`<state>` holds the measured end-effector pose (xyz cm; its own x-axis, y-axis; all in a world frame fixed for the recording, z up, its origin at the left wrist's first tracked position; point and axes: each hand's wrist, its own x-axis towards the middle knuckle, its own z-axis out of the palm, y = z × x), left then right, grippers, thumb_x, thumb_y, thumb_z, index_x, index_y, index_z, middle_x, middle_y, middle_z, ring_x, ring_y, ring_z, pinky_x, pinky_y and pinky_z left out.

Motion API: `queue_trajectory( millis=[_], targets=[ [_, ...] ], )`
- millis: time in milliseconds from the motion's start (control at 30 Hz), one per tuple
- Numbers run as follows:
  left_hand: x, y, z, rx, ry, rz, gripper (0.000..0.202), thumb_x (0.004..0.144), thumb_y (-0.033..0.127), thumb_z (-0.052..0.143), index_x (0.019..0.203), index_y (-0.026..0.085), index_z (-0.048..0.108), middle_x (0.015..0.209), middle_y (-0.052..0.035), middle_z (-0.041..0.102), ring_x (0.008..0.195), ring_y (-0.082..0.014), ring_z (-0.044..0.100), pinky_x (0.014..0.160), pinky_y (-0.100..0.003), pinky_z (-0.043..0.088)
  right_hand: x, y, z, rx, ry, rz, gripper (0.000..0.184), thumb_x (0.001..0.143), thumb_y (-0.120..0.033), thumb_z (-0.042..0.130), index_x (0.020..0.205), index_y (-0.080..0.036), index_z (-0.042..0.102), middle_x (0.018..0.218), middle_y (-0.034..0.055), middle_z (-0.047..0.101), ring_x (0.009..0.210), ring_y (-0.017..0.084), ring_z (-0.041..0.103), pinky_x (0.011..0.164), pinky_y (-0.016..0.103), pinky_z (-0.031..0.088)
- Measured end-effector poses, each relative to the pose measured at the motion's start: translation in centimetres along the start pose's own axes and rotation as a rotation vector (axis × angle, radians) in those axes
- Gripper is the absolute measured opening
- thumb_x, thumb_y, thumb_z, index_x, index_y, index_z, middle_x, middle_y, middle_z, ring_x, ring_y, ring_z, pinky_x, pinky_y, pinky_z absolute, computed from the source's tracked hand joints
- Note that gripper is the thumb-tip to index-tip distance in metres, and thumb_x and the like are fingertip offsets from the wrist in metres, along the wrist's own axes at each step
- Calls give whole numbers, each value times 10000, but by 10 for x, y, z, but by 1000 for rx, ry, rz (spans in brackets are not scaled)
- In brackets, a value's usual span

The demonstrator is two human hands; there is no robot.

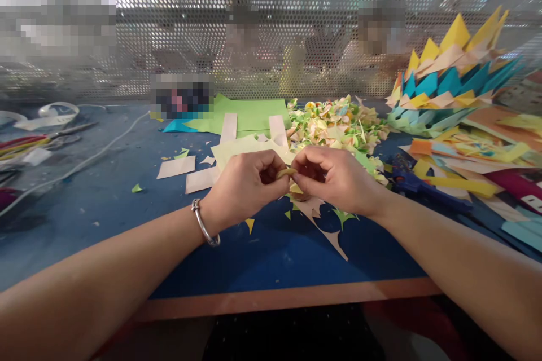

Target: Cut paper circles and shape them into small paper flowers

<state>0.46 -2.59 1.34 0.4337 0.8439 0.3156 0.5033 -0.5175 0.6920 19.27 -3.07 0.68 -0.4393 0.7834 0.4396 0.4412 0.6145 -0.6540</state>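
Note:
Above the front part of the table, my left hand and my right hand meet with their fingertips nearly touching. Both pinch a small curled yellow paper piece between thumb and fingers; its exact shape is partly hidden. A bracelet circles my left wrist. Beneath my hands lie pale cut paper scraps and a small yellow scrap. Pale yellow paper lies just behind my left hand. Behind my right hand rises a heap of small cut paper pieces in green, yellow and pink.
A blue glue gun lies on paper strips at right. Behind it stands a layered spiky paper piece. Green sheets lie at the back. Scissors and a white cord are at left. A perforated metal panel stands behind the table.

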Motion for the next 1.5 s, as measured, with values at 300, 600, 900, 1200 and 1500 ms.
queue_trajectory(
  millis=[300,600,900,1200,1500],
  targets=[
    [1,-1,-11,10,-177,-117,71,714,212,620,666,165,599,563,28,555,500,-83,467,453,-202,357,0,3,-5,-51,45,21,112,742,-125,630,687,-168,543,603,-53,484,525,62,422,474,207,335],
    [2,0,-3,-167,-55,48,43,793,194,645,790,161,617,737,-6,641,654,-102,572,596,-215,453,0,2,-1,-16,-27,62,94,721,-122,628,698,-168,550,608,-49,489,518,73,451,494,224,361],
    [6,-7,-8,-517,-96,-251,111,735,137,719,710,153,613,622,28,591,582,-78,538,563,-205,420,-1,8,-9,-154,107,-29,83,760,-116,612,719,-170,564,643,-29,517,544,79,464,500,223,386],
    [7,-5,-4,-1074,-8,-549,201,806,62,642,640,140,560,707,-3,675,702,-78,647,786,-210,509,-2,4,-2,-361,93,-369,131,848,-113,581,965,-170,589,859,42,602,662,121,542,575,253,440],
    [6,-2,-3,-1184,-49,-558,218,802,30,614,625,149,572,738,-2,692,770,-76,671,836,-181,500,-3,2,-1,-354,111,-401,89,900,-166,571,984,-193,584,899,67,631,682,143,562,583,275,457]
  ],
)
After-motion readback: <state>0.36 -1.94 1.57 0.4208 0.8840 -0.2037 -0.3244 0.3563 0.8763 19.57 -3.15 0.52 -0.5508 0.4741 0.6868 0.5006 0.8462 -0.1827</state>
